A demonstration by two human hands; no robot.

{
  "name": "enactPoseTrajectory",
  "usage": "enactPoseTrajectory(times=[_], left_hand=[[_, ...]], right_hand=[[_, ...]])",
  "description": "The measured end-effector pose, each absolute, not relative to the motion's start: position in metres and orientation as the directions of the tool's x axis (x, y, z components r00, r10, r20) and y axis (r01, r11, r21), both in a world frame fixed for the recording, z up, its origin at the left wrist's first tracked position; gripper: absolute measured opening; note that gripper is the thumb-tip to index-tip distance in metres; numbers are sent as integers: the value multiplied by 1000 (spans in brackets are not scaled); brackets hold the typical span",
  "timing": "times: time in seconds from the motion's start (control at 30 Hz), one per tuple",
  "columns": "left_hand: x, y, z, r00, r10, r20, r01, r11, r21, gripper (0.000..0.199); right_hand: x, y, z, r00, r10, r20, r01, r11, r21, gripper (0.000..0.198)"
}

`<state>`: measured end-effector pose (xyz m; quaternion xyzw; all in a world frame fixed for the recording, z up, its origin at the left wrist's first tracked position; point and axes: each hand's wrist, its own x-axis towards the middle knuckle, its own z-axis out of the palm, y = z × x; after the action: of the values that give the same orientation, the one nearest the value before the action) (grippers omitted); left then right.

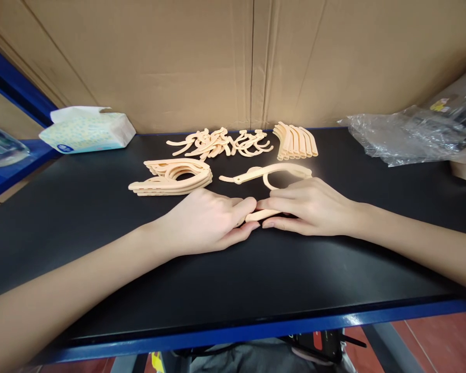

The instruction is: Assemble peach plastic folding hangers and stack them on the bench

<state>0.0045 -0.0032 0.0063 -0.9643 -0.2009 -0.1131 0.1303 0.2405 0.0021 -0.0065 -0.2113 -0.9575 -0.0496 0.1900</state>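
Both of my hands meet over the table's middle at a cream plastic folding hanger [272, 171]. Its upper arm and curved hook show beyond my right hand. A lower curved arm piece [262, 214] runs between the hands. My left hand [204, 220] pinches the left end of this piece with thumb and fingers. My right hand [314, 204] is closed around its right part and covers where it meets the rest. Just beyond my left hand lies a stack of folded hangers [171, 178].
Along the back lie a pile of loose cream parts [207, 143], several hooks [252, 143] and a row of curved arm pieces [297, 142]. A tissue pack [87, 132] sits at back left, clear plastic bags [396, 134] at back right. Cardboard [159, 62] stands behind the black table [236, 290].
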Motion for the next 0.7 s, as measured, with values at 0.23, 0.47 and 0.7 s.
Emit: enactPoseTrajectory(times=[0.23,0.47,0.7], left_hand=[[4,-6,6,855,421,305,478,-866,-146,24],[7,-7,7,878,369,304,443,-868,-224,23],[5,-8,9,906,330,265,364,-927,-88,22]], right_hand=[[243,2,4,-608,480,632,606,795,-20,30],[247,15,-1,-449,659,603,674,693,-257,39],[246,21,-7,-513,681,522,644,708,-290,32]])
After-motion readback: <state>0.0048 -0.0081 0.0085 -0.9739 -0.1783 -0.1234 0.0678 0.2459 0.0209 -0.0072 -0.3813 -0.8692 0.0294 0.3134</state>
